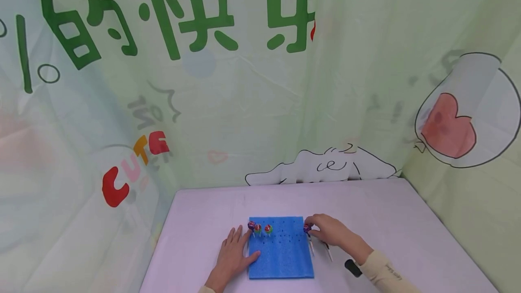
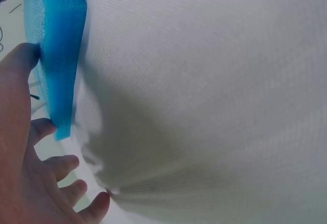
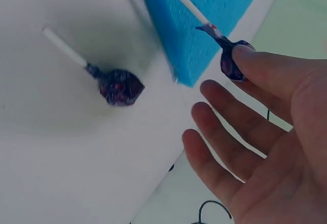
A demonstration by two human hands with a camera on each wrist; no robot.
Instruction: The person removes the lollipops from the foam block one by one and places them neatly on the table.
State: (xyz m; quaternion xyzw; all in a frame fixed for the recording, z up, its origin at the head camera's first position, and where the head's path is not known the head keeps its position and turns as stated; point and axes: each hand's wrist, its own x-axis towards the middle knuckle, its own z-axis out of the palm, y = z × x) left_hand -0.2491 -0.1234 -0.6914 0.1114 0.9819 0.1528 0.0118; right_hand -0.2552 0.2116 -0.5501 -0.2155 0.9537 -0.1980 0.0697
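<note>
A blue foam board (image 1: 281,259) with rows of small holes lies on the table. Three wrapped lollipops stand in it near the far left corner: a purple one (image 1: 251,225), a red-and-green one (image 1: 258,229) and another red-and-green one (image 1: 268,229). My left hand (image 1: 233,252) spreads along the board's left side, with thumb and index fingertip at its edge. At the right edge, my right hand (image 1: 327,229) pinches a purple lollipop (image 3: 232,63) by its wrapped head, white stick angled toward me. Another purple lollipop (image 3: 121,87) lies on the table beside the board, its head hidden under my hand in the head view.
The pale table (image 1: 211,207) runs back to a printed curtain (image 1: 244,116), which also hangs on both sides. A small black object (image 1: 352,268) shows beside my right sleeve (image 1: 384,272).
</note>
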